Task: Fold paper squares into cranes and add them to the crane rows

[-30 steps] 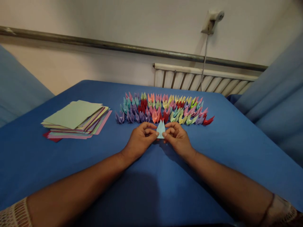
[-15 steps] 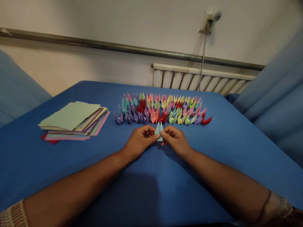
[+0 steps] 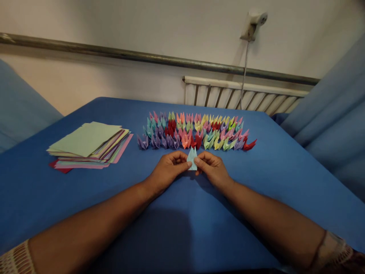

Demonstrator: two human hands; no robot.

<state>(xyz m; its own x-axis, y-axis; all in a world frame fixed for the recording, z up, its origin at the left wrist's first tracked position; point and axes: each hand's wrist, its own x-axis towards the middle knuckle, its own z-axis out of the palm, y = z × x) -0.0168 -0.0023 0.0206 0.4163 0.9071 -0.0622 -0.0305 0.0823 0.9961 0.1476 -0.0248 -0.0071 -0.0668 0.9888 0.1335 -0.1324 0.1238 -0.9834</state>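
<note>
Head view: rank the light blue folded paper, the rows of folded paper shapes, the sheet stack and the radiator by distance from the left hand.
1. light blue folded paper: pinched in the left hand.
2. rows of folded paper shapes: just beyond it.
3. sheet stack: off to the left.
4. radiator: at the wall behind.

The folded paper piece (image 3: pixel 192 158) is pale blue. The rows of folded pieces (image 3: pixel 196 133) mix purple, teal, red, pink, orange, yellow and green. The paper stack (image 3: pixel 88 139) shows a pale green top sheet over pink, purple, yellow and red edges. The surface (image 3: pixel 182 228) is plain deep blue, the curtains (image 3: pixel 336 114) lighter blue, the wall (image 3: pixel 114 23) off-white. The sleeve cuff (image 3: pixel 17 262) is white openwork.
</note>
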